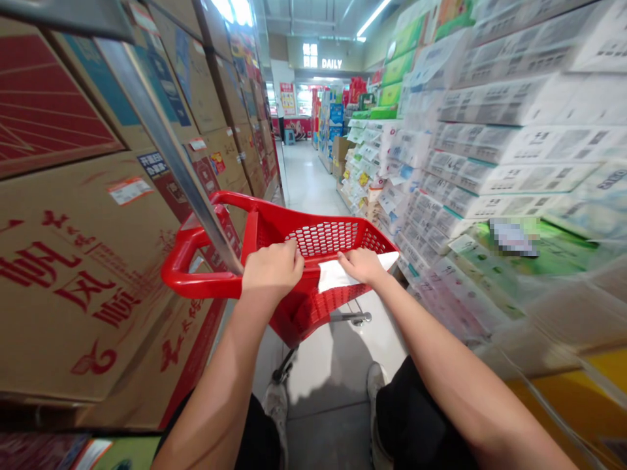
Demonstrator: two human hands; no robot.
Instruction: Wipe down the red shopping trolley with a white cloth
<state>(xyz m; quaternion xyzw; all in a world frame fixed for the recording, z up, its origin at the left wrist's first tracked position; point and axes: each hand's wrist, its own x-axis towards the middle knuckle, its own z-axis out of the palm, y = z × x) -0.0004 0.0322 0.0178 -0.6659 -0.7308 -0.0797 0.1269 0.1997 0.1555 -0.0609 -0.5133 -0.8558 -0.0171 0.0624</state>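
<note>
Person stands in a store aisle with a red basket cart (321, 238) directly in front, in the middle of the aisle. Both arms are stretched forward to its near rim.

Left hand (273, 269): clenched over the near rim, knuckles up, just right of the looped red handle (196, 284).

Right hand (361, 264): closed on the same rim, pinning a white paper sheet (336, 277) against it. The sheet sticks out on both sides of the hand. Hands are near each other, not touching.

Inside of the basket is hidden by the near wall, can't tell what it holds.

Left side: stacked cardboard boxes (83, 274) with red print, and a slanted metal post (166, 143) in front of them. Right side: shelves of white wrapped packs (490, 150), blurred. Pale tiled floor (308, 176) runs to the far end, under a "DAILY" sign (332, 63). Shoes (277, 405) are on the floor just behind the cart.
</note>
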